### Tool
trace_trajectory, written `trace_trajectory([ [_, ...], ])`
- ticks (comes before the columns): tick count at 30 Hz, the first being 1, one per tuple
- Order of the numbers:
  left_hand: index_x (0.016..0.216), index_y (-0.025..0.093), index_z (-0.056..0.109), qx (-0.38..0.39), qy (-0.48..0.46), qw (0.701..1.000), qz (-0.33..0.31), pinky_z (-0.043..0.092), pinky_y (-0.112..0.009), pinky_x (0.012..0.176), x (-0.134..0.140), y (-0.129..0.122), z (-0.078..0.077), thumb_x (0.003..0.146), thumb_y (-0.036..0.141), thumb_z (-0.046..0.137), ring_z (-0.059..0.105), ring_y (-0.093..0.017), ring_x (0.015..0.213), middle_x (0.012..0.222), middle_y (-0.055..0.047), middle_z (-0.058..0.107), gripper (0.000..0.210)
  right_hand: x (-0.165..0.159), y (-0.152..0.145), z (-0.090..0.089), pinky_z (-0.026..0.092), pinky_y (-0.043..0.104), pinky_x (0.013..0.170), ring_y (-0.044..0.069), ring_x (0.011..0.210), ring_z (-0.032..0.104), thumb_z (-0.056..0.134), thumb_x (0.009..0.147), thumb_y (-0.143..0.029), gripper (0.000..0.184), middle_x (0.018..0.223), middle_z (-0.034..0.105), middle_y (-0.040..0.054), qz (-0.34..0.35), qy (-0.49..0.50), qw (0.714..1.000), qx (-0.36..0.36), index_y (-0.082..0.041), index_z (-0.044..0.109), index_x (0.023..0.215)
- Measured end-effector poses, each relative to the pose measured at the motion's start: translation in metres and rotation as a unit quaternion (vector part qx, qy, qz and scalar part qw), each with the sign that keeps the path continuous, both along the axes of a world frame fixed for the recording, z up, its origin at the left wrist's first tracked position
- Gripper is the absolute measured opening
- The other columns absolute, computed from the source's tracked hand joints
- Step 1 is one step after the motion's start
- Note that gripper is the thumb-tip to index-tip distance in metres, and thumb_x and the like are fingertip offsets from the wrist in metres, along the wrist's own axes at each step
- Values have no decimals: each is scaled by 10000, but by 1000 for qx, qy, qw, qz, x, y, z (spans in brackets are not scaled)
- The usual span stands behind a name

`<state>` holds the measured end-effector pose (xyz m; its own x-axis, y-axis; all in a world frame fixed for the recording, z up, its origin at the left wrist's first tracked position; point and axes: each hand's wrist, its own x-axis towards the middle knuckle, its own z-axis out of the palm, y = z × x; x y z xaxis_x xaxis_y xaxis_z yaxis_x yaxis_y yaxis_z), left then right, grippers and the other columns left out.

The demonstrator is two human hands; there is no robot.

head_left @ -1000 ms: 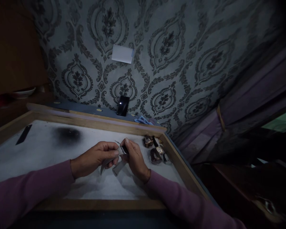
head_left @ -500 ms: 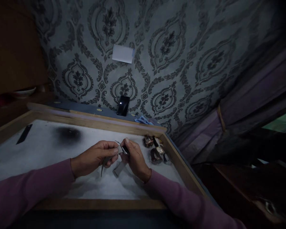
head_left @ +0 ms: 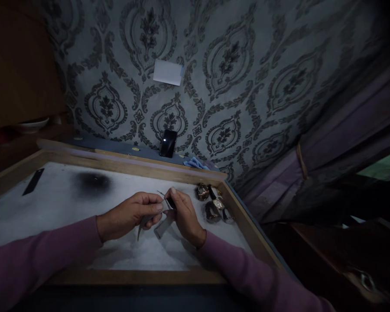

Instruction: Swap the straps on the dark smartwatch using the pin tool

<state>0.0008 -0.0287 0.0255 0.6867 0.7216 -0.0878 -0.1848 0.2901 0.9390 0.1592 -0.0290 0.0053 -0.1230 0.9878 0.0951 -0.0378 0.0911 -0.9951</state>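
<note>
Over the white tray surface, my right hand [head_left: 186, 219] is closed around a watch [head_left: 171, 203] with a dark face. A grey strap [head_left: 162, 229] hangs below it, its end near the tray. My left hand [head_left: 133, 214] pinches another grey strap piece [head_left: 139, 232] right beside the watch case, with the loose end dangling under the fingers. A thin pointed tip [head_left: 160, 193] sticks out between the two hands; what it belongs to is hidden by the fingers. Whether the left strap piece is joined to the case I cannot tell.
Several wristwatches [head_left: 212, 211] lie in the tray's right corner. A dark flat strip [head_left: 33, 182] is at its far left. Raised wooden edges [head_left: 143, 277] frame the tray. Behind it, a phone [head_left: 168, 144] leans on the wall near a blue cloth [head_left: 195, 163].
The fingertips of my left hand have shifted very slightly toward the watch. Both hands keep their hold, and everything else looks the same.
</note>
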Motion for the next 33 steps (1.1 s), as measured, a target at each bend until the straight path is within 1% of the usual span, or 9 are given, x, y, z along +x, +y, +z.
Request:
trace_trajectory([
  [6,674,151,531,10,10,1000,-2,264,-200,466,0,-1,1,763,402,682,380,-63,486,574,36,496,305,1,-1,0,272,226,409,76,415,324,476,799,-676,509,498,384,-56,-4,-28,999,19,-187,501,659],
  [9,659,153,529,23,24,999,-1,260,-208,465,0,-2,3,779,404,652,378,-66,475,560,35,496,305,1,-2,1,290,236,440,89,444,352,446,832,-653,502,506,393,-48,-4,-48,998,47,-189,494,646],
  [13,640,160,526,31,39,999,2,251,-213,455,0,-4,5,780,380,627,384,-72,460,528,37,493,280,1,-7,3,275,252,469,96,465,321,399,883,-601,492,502,381,-44,-10,-76,992,96,-194,469,616],
  [19,627,157,568,45,68,997,16,250,-212,453,0,-6,9,746,365,634,369,-70,436,467,47,481,248,1,-19,4,283,270,529,114,527,346,337,945,-503,449,552,378,-31,-29,-152,976,151,-204,434,625],
  [25,596,170,529,47,113,992,9,256,-206,450,-4,-4,4,735,389,640,376,-71,437,473,50,485,283,3,-19,6,260,279,535,108,489,324,304,970,-418,408,538,361,-41,-12,-232,952,198,-217,392,627],
  [27,602,171,521,52,110,993,2,264,-205,454,-5,-2,2,752,392,635,378,-72,445,484,50,484,290,4,-17,6,256,275,530,106,495,319,325,961,-443,420,538,354,-42,-7,-224,956,190,-215,392,615],
  [29,619,169,523,58,86,995,-14,276,-205,464,-6,0,1,778,391,628,379,-70,456,512,48,493,293,3,-14,6,260,266,518,105,509,331,356,939,-495,448,541,365,-37,-4,-186,968,167,-206,416,602],
  [31,649,163,534,64,52,996,-24,286,-203,472,-6,1,1,800,398,623,386,-68,468,543,42,507,294,0,-12,6,255,255,479,96,484,336,389,905,-548,470,520,377,-39,2,-120,987,112,-198,444,596],
  [33,671,158,538,67,28,997,-22,285,-200,467,-5,1,1,805,420,630,394,-65,466,561,35,521,309,-4,-10,6,215,241,420,78,411,302,437,858,-593,464,471,369,-58,15,-38,999,32,-198,456,615],
])
